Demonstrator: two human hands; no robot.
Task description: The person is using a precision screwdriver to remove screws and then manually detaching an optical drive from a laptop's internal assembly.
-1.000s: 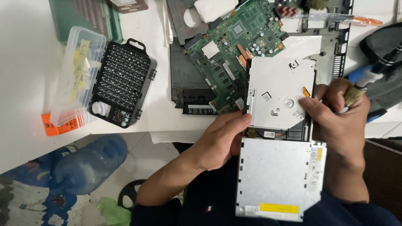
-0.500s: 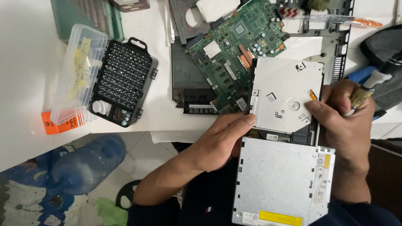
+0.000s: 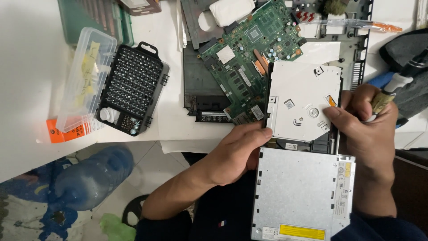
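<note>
While the flat silver metal disc drive case [image 3: 303, 196] lies low in the view, near the person's lap, its white metal tray part [image 3: 303, 100] sticks out of the case's far end, up toward the white table [image 3: 26, 67]. So the drive's long side runs from the person's body away to the table. The tray sits between the two hands.

On the tray's near-left edge, the left hand [image 3: 236, 154] has its fingers curled and its fingertips pressed on; it holds that edge. At the tray's right side, the right hand [image 3: 370, 125] has its thumb lying on top of the tray. This hand is also closed around a thin tool with a pale handle [image 3: 392, 91]. Both hands touch the tray, one on each side, so neither is closer.

Just beside the tray, to the left, lies one green circuit board [image 3: 249, 58] on a dark grey laptop shell [image 3: 196, 85]. Further left sits one black box of screwdriver bits [image 3: 133, 89], with one clear plastic lid [image 3: 84, 76] next to it. One blue water jug [image 3: 89, 176] stands on the floor below the table.

Count: one drive, one tray, two hands, one tool.
</note>
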